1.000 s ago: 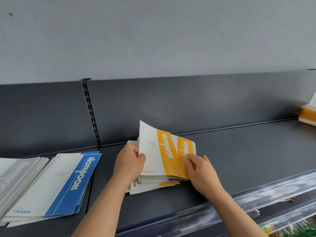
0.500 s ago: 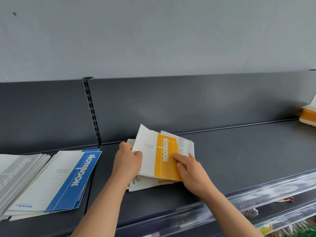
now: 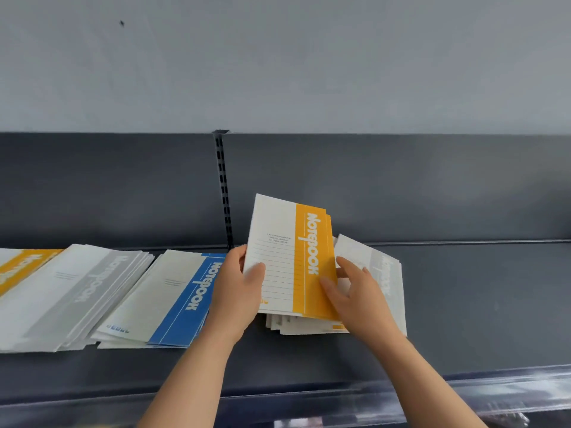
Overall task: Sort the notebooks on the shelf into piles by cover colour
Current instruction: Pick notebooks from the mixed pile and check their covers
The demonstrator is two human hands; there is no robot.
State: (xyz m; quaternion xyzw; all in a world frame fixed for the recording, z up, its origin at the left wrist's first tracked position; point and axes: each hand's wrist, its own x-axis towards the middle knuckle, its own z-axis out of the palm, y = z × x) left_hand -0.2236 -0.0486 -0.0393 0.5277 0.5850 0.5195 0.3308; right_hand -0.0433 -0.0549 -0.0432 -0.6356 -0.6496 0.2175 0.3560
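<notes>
The left hand (image 3: 238,291) held the left edge of the yellow notebooks (image 3: 290,257), thumb on the front. The right hand (image 3: 355,291) pinched their right edge. They were tipped up over a mixed pile (image 3: 296,327) on the dark shelf (image 3: 479,304), with a grey notebook (image 3: 380,270) just beside the right hand. To the left lay a blue pile (image 3: 173,298), a grey pile (image 3: 77,291) and a yellow pile (image 3: 18,264)

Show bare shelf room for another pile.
Widest: the shelf right of the mixed pile. Also a narrow strip before the piles. Crowded: yellow pile, grey pile and blue pile packed at left; left hand and right hand hold yellow notebooks at centre.
</notes>
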